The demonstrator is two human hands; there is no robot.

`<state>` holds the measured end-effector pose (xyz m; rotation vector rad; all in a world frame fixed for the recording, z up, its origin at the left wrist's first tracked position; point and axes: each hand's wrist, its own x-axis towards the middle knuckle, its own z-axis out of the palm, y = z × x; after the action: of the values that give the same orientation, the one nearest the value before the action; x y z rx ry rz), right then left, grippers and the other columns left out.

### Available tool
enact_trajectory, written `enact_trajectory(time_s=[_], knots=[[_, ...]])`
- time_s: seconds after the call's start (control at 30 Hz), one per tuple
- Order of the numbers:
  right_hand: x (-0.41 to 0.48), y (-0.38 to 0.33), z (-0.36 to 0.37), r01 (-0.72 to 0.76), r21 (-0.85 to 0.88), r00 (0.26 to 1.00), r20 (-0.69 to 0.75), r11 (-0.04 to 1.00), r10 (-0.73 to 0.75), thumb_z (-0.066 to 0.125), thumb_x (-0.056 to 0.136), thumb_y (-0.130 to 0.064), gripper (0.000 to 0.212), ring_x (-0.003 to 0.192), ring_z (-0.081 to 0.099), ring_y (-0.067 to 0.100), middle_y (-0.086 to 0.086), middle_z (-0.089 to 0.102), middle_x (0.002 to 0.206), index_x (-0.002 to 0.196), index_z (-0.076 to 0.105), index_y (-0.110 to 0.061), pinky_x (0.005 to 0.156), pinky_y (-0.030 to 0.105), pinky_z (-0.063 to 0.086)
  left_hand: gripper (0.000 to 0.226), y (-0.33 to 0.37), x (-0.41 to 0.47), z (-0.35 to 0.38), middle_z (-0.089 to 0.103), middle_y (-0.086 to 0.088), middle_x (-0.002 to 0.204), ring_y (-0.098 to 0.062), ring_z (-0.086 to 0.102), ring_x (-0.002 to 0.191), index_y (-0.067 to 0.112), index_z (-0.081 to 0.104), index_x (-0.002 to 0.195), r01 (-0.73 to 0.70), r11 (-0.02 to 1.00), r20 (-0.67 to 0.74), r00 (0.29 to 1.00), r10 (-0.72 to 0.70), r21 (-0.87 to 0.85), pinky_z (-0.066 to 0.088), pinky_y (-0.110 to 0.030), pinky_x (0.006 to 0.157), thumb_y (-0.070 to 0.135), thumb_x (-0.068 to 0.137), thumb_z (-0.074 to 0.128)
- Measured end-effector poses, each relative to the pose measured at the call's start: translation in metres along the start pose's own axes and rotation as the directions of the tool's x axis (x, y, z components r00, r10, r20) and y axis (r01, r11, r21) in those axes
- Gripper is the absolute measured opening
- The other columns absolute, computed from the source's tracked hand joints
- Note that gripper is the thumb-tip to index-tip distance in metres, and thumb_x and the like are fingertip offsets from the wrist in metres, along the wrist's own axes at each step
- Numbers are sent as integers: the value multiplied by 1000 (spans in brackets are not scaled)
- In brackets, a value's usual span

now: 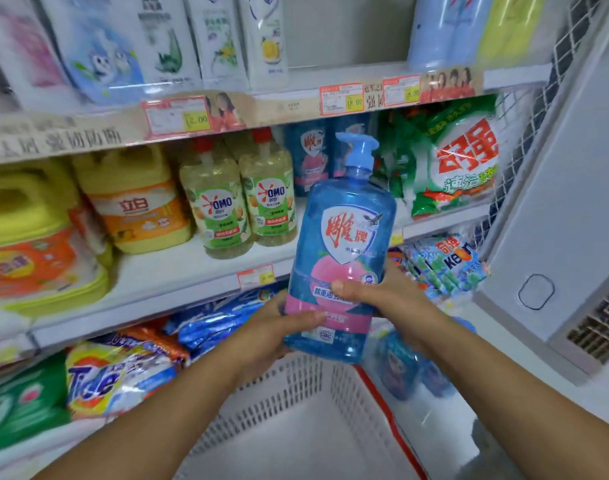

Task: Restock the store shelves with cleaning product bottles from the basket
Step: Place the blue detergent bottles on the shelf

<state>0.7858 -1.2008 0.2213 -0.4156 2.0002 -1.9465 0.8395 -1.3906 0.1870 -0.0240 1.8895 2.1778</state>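
Holding blue pump btl (pixel 341 237) upright w/ both hands, above white basket (pixel 296 386), just in front of mid shelf (pixel 178 271). L hand (pixel 271 327) grip wrapped round btl's lower left, thumb across pink label. R hand (pixel 382 289) grip round right side, thumb on label front. Matching blue btls (pixel 306 157) at shelf back, right of OMO btls (pixel 240 202).

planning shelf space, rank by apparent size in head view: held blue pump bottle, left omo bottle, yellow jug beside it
Largest first:
blue clear plastic pump bottle (nearest camera, so unsure)
yellow plastic jug
yellowish red-capped OMO bottle
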Motion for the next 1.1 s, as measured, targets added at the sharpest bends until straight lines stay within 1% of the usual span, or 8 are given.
enact_trajectory(time_s=[0.1, 0.23, 0.37, 0.6, 0.73, 0.83, 0.97, 1.1], knots=[[-4, -10, 3, 31, -68, 999, -26, 997, -33, 87, 63, -45, 63, 89, 73, 8, -10, 76, 103, 119, 62, -29, 74, 29, 56, 77, -10, -20, -9, 72, -11, 115, -27, 68, 104, 13, 61, 123, -6, 997, -117, 993, 15, 80, 54, -35, 86, 30, 53, 86], [6, -11, 10, 0, 22, 983, -184, 1000, 4, 85, 50, -59, 109, 98, 71, 14, -16, 64, 117, 145, 31, -45, 86, 39, 58, 78, -22, -38, -25, 73, 12, 106, -8, 70, 95, 34, 59, 119, 94, 940, -277, 961, 0, 327, 54, -25, 79, 37, 49, 93], [15, 8, 20, -112, -29, 977, -184, 993, 105, 79, 56, -59, 73, 92, 72, 16, -11, 69, 111, 120, 53, -35, 73, 36, 60, 73, -32, -35, -32, 65, 18, 108, 1, 63, 94, 40, 52, 117, 180, 863, -338, 941, -11, 473, 49, -16, 71, 40, 58, 93], [36, 9, 13, -153, -33, 970, -198, 988, 144, 77, 70, -59, 61, 92, 72, 19, -9, 70, 107, 121, 55, -34, 73, 43, 62, 68, -32, -19, -30, 59, 24, 108, 15, 57, 90, 48, 47, 107, 125, 828, -345, 935, 87, 546, 45, -10, 67, 39, 57, 94], [40, 10, 12, -84, 50, 968, -233, 995, 94, 81, 71, -44, 55, 86, 74, 16, -4, 72, 110, 118, 60, -28, 63, 34, 60, 60, -12, -17, -35, 59, 25, 103, 16, 56, 89, 47, 48, 99, 83, 809, -295, 949, 115, 582, 46, -7, 67, 38, 60, 93], [36, 4, 11, 30, 52, 988, -151, 998, -22, 88, 57, -38, 60, 88, 72, 8, -12, 73, 109, 111, 62, -34, 57, 18, 52, 71, 5, -19, -61, 62, 27, 115, 6, 59, 107, 53, 54, 114, 124, 858, -172, 984, -42, 499, 50, -20, 89, 50, 54, 91], [32, 6, 13, 64, 131, 998, 8, 989, -66, 77, 54, -39, 63, 92, 73, 14, -8, 73, 109, 115, 61, -32, 62, 24, 55, 75, 8, -27, -79, 69, 8, 122, -15, 64, 116, 38, 53, 128, 221, 948, 117, 961, -252, 229, 52, -28, 93, 29, 59, 82], [31, 10, 21, 22, 169, 992, 117, 985, -42, 77, 56, -38, 77, 106, 70, 20, -2, 68, 124, 129, 55, -36, 75, 34, 57, 79, 1, -36, -74, 69, 9, 120, -14, 68, 108, 38, 54, 129, 190, 936, -19, 981, -193, 297, 53, -40, 98, 24, 60, 89]])
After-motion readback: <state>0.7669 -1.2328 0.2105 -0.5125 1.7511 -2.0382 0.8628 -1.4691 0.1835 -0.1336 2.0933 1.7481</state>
